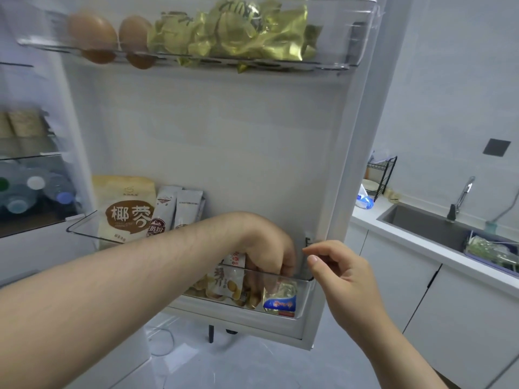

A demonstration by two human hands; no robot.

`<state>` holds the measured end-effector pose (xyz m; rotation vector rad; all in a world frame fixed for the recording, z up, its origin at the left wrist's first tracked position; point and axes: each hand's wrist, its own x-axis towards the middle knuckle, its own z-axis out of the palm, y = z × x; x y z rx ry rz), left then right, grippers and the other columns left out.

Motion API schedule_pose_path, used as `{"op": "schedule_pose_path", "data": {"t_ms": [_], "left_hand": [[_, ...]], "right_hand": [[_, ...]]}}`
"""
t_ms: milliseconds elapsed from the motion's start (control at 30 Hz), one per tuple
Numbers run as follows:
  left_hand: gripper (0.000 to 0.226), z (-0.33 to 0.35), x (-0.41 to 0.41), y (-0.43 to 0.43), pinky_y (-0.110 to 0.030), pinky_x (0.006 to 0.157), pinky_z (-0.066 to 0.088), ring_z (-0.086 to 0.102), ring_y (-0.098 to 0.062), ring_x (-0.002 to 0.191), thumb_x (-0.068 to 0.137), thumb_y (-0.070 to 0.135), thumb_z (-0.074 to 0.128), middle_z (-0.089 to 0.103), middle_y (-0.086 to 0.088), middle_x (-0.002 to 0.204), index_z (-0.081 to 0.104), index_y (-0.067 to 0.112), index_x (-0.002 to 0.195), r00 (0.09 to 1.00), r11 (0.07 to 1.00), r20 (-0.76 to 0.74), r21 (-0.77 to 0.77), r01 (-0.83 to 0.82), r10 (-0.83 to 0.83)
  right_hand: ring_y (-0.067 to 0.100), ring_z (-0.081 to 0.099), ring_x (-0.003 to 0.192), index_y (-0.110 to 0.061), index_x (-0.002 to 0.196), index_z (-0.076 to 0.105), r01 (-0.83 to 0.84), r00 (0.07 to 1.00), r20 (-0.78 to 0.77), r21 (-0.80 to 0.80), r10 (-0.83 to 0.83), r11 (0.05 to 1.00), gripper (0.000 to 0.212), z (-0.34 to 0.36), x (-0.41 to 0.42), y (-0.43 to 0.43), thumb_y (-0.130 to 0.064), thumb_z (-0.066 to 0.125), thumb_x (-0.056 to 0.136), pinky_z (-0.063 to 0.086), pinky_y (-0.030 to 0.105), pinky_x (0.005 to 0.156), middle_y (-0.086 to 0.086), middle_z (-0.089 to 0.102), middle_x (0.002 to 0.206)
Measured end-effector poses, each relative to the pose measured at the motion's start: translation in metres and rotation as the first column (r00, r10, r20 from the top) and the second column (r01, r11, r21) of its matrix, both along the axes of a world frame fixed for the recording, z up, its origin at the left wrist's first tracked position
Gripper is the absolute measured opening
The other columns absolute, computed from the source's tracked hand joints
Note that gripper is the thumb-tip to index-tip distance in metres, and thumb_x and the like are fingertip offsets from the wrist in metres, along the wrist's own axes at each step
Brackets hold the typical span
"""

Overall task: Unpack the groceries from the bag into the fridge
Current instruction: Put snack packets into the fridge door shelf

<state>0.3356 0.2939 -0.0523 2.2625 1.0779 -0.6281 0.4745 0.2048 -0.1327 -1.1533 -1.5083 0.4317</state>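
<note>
The fridge door stands open with a clear lower door bin [303, 304] in front of me. My left hand [266, 245] reaches down into that bin, and its curled fingers pinch the top of a small gold and blue packet [280, 300] standing at the bin's right end. Beside it in the bin lies an orange and white snack pouch [224, 284]. My right hand [345, 276] hovers just right of the bin's corner, fingers loosely curled and holding nothing. The grocery bag is not in view.
A tan pouch [126, 209] and grey sachets [179, 206] fill the bin's left part. The upper door bin holds two eggs [92, 29] and gold wrappers [238, 32]. Bottles [33, 189] lie inside the fridge at left. A counter with a sink [421, 223] and tap [460, 197] runs along the right.
</note>
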Motion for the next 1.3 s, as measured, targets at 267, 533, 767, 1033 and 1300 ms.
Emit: {"op": "schedule_pose_path", "data": {"t_ms": [267,533,767,1033,1300], "left_hand": [[0.018,-0.006,-0.002,-0.002,-0.033,0.078,0.059,0.072,-0.025,0.090,0.092,0.022,0.066,0.074,-0.009,0.103,0.070,0.014,0.108,0.997,0.997,0.072,0.075,-0.022,0.017],[0.013,-0.009,-0.002,-0.008,-0.021,0.060,0.049,0.066,-0.013,0.067,0.092,0.025,0.062,0.072,0.001,0.079,0.067,0.030,0.081,0.979,0.979,0.191,0.205,0.026,-0.066],[0.022,0.013,-0.031,-0.021,-0.019,0.080,0.049,0.062,-0.002,0.089,0.092,0.020,0.059,0.071,0.010,0.102,0.073,0.022,0.109,0.888,0.911,0.431,0.410,-0.038,-0.157],[0.032,-0.044,-0.091,-0.059,-0.021,0.073,0.045,0.053,-0.002,0.087,0.082,0.052,0.051,0.066,0.015,0.085,0.072,0.029,0.088,0.726,0.660,0.638,0.664,-0.351,-0.257],[0.026,-0.063,-0.090,-0.053,-0.029,0.055,0.050,0.057,-0.003,0.070,0.083,0.047,0.052,0.064,0.016,0.072,0.070,0.031,0.078,0.641,0.589,0.686,0.690,-0.421,-0.345]], "right_hand": [[0.012,0.062,0.079,-0.029,0.082,0.070,-0.008,1.000,0.014,0.015,0.008,1.000,0.014,-0.002,0.002,0.001,-0.020,0.059,0.083,0.045,0.014,0.066,-0.013,0.065,0.082],[0.014,0.062,0.080,-0.029,0.077,0.069,-0.010,0.998,0.055,0.049,0.007,0.999,0.016,-0.001,0.001,0.000,-0.019,0.058,0.081,0.046,0.015,0.067,-0.011,0.066,0.084],[0.002,0.065,0.094,-0.038,0.081,0.070,0.029,0.997,0.071,0.036,-0.032,0.999,0.037,-0.005,0.005,-0.008,-0.002,0.068,0.088,0.047,0.010,0.074,-0.027,0.069,0.099],[-0.011,0.058,0.110,-0.046,0.093,0.072,0.107,0.957,0.258,0.097,-0.129,0.990,0.017,-0.006,0.001,-0.024,-0.050,0.063,0.078,0.042,0.003,0.088,-0.038,0.058,0.120],[-0.009,0.059,0.112,-0.045,0.085,0.074,0.188,0.962,0.189,0.072,-0.198,0.980,0.021,-0.013,-0.012,-0.029,-0.025,0.073,0.080,0.043,0.002,0.084,-0.036,0.059,0.120]]}}
